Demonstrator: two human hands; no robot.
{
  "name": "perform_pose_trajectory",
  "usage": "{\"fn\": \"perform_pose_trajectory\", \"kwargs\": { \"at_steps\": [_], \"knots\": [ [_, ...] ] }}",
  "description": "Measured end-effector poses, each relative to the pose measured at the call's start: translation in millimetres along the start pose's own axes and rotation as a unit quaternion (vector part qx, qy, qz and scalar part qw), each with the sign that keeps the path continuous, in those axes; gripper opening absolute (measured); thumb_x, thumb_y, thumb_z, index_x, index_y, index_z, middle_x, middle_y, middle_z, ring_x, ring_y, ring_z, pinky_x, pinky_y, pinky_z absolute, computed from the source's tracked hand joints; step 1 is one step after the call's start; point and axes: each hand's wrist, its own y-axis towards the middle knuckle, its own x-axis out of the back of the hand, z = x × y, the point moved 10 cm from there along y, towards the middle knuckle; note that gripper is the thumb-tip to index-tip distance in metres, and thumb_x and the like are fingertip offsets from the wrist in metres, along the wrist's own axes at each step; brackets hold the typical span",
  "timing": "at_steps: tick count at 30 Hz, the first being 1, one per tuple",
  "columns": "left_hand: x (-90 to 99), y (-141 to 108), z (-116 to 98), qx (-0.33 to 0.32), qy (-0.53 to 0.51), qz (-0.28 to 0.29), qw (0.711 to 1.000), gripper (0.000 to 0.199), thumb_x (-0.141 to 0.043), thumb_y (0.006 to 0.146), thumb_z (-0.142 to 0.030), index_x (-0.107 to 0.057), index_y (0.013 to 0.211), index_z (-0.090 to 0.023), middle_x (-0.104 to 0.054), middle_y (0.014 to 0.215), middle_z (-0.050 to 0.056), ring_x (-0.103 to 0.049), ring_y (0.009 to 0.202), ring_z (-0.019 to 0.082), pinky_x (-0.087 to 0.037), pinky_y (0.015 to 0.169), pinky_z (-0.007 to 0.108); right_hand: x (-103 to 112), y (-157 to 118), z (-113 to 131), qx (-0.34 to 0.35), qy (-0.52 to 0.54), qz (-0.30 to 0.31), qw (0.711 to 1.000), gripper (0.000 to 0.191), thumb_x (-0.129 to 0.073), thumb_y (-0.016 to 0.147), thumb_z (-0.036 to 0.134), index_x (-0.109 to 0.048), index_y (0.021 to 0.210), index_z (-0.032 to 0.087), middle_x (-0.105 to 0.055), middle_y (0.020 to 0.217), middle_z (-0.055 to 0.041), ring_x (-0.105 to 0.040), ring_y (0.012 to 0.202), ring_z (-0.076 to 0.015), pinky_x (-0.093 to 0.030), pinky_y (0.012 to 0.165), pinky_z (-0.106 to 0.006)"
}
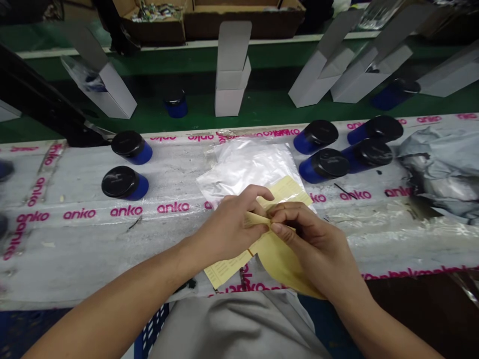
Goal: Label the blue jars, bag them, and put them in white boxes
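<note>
A printed yellow paper sheet [282,259] hangs curved between my hands. My left hand [239,219] has its thumb and fingers closed on a folded edge of it. Close against those fingertips, my right hand [310,244] pinches the same paper between thumb and index finger. More printed yellow paper [228,269] shows below my left hand; whether it is part of the same sheet I cannot tell. Behind my fingers another yellow sheet [290,188] lies on a pile of clear plastic bags [247,167].
Blue jars with black lids stand left [130,184] and right [324,167] on the tape-marked bench [82,244]. Behind, upright open white boxes [229,99] line a green surface [198,107]. Crumpled grey plastic [445,164] lies far right. Cardboard boxes [243,27] stand at the back.
</note>
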Motion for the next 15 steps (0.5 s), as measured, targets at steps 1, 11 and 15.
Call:
{"fn": "perform_pose_trajectory", "kwargs": {
  "at_steps": [1,11,15],
  "knots": [
    [-0.6,0.5,0.1,-0.001,0.002,-0.001,1.000,0.034,-0.063,0.088,-0.017,-0.049,0.116,-0.029,-0.070,0.085,-0.007,-0.066,0.083,0.016,-0.047,0.090,0.036,0.0,-0.3,-1.7,-0.009,0.005,-0.001,1.000,0.005,-0.068,0.092,0.027,-0.069,0.087,0.027,-0.068,0.096,-0.0023,-0.064,0.094,-0.0204,-0.051,0.083,-0.034],
    [11.4,-9.2,-13.4,-0.052,0.087,-0.023,0.995,0.049,-0.073,0.088,-0.025,-0.051,0.131,-0.031,-0.071,0.117,0.004,-0.065,0.113,0.025,-0.048,0.102,0.043,42.4,19.9,10.5,0.025,0.062,-0.086,0.994,0.009,-0.080,0.082,0.040,-0.078,0.087,0.033,-0.072,0.104,-0.0060,-0.071,0.097,-0.0237,-0.061,0.075,-0.028],
    [79.5,-7.7,-30.9,-0.095,0.111,-0.219,0.965,0.048,-0.075,0.087,-0.032,-0.051,0.128,-0.028,-0.058,0.140,0.008,-0.053,0.133,0.027,-0.043,0.111,0.046,53.0,41.1,48.8,0.142,-0.006,-0.106,0.984,0.012,-0.076,0.087,0.043,-0.080,0.094,0.033,-0.077,0.101,-0.0099,-0.074,0.081,-0.0257,-0.059,0.053,-0.028]
  ]
}}
